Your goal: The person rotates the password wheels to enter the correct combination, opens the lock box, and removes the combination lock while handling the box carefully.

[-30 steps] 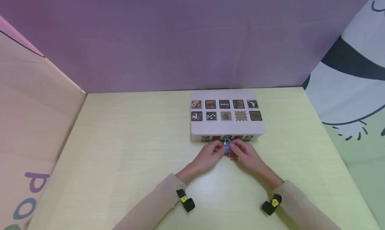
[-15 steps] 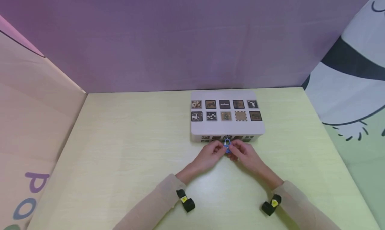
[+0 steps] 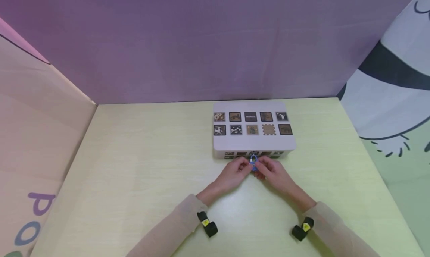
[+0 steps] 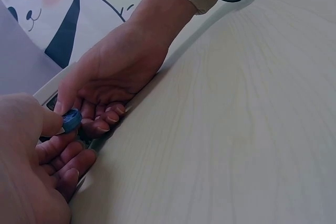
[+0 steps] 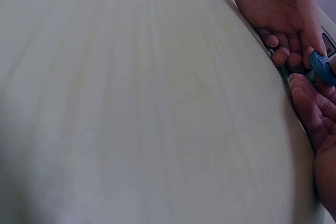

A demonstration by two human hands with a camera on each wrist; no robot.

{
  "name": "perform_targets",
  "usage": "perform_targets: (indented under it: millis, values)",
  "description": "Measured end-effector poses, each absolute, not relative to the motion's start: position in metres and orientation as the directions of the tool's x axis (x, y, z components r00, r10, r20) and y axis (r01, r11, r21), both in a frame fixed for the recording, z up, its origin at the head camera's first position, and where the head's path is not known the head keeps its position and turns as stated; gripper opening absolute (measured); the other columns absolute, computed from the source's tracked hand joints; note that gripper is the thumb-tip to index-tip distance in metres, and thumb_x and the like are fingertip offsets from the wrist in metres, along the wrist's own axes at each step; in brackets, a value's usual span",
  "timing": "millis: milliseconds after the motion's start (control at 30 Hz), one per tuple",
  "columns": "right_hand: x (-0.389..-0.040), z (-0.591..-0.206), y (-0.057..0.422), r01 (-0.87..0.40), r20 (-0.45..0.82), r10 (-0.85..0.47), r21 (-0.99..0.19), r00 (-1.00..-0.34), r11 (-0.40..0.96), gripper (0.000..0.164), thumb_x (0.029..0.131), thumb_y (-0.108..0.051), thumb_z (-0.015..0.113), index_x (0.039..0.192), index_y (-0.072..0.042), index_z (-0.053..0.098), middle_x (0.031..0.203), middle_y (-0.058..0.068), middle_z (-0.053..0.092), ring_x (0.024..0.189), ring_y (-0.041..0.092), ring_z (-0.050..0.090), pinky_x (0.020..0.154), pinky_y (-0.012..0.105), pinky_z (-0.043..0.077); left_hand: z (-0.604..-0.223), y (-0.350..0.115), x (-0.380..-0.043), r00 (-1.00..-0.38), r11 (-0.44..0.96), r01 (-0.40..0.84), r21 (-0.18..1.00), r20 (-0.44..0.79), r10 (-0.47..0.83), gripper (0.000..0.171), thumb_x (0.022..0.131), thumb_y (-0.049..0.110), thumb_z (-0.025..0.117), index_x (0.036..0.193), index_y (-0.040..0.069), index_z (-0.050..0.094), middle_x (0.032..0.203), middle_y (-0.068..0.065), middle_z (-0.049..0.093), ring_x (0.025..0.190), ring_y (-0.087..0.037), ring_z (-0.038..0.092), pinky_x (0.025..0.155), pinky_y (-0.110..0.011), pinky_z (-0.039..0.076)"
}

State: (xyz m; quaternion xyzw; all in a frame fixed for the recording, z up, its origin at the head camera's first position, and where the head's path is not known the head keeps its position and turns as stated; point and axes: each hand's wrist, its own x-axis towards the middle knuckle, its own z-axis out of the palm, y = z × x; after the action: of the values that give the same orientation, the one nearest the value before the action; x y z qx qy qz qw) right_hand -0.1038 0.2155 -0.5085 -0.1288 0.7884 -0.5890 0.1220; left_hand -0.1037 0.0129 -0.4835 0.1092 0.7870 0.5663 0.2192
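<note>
A small blue padlock (image 3: 254,168) with a looped shackle is at the middle of the front side of a pale box (image 3: 252,143). My left hand (image 3: 232,175) pinches it from the left, thumb and fingers on its body. From the other side my right hand (image 3: 277,176) pinches the same padlock. In the left wrist view the padlock's round blue end (image 4: 72,120) shows between the thumbs. The right wrist view catches part of the padlock (image 5: 322,68) at its right edge. Fingers hide much of its body, and whether the shackle is locked cannot be told.
Dark and brown square pictures cover the box's lid and front. It stands on a light wood-grain table (image 3: 144,156), close to a purple back wall (image 3: 188,48). Printed panels flank the table, with a panda drawing (image 3: 396,100) on the right one.
</note>
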Motion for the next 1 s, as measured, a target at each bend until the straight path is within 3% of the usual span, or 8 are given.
perform_targets:
  millis: [1000]
  values:
    - [-0.104, -0.5096, 0.2188, -0.066, -0.028, -0.34, -0.962, -0.94, 0.263, 0.024, 0.109, -0.011, 0.048, 0.109, 0.009, 0.061, 0.086, 0.014, 0.067, 0.072, 0.015, 0.063, 0.066, 0.028, 0.057, -0.4861, 0.0131, -0.104, -0.881, 0.328, -0.073, 0.942, -0.215, 0.422, 0.026, 0.107, 0.033, 0.054, 0.112, 0.01, 0.065, 0.101, 0.001, 0.065, 0.091, -0.01, 0.059, 0.081, -0.026, 0.052]
